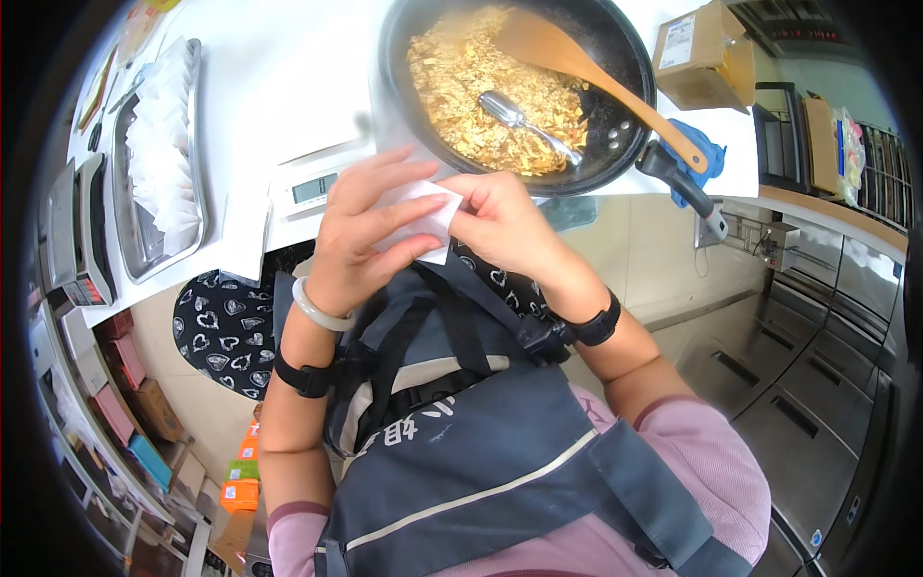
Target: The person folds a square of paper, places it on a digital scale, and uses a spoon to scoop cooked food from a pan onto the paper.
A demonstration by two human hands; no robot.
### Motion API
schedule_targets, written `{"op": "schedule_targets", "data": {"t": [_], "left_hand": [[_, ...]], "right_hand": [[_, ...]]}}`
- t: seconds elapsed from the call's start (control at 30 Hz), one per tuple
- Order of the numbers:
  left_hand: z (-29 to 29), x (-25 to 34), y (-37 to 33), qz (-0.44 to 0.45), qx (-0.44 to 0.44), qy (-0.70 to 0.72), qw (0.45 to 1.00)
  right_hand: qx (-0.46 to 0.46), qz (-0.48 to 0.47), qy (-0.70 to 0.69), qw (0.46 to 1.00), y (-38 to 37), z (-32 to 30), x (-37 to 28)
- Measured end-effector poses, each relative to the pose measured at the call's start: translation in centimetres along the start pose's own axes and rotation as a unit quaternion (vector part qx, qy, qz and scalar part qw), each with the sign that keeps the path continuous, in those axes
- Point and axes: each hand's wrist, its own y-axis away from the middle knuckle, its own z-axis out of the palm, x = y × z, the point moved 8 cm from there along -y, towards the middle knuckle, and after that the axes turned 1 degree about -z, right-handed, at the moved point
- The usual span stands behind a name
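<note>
A small white paper packet is between my two hands, in front of my chest. My left hand has its fingers curved around the packet's left side, the thumb below it. At the packet's right edge my right hand closes with thumb and fingers, partly hiding it. Just beyond the hands lies a black wok of dry, yellow-brown chopped bits. On the bits rest a metal scoop and a wooden spatula, its handle over the wok's rim.
A digital scale sits beside my left hand. Further left, a metal tray holds several white paper packets, with another scale beyond. A cardboard box and a blue cloth lie right of the wok.
</note>
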Motion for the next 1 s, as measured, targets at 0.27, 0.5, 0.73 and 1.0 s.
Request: {"op": "schedule_targets", "data": {"t": [0.27,0.5,0.73,1.0], "left_hand": [[-0.5,0.0,-1.2,0.037,0.036,0.009,0.999],[0.0,0.0,-2.4,0.032,0.045,-0.032,0.998],[1.2,-0.2,-3.1,0.015,0.029,0.061,0.998],[2.5,-0.4,-2.7,0.03,0.001,0.074,0.997]], "right_hand": [[0.015,0.111,-0.082,0.99,-0.1,-0.4,0.0],[0.023,0.113,-0.119,0.986,-0.1,-1.5,0.1],[0.057,0.112,-0.1,0.987,-0.1,-3.7,0.8],[0.057,0.119,-0.234,0.963,0.2,-2.3,1.4]]}}
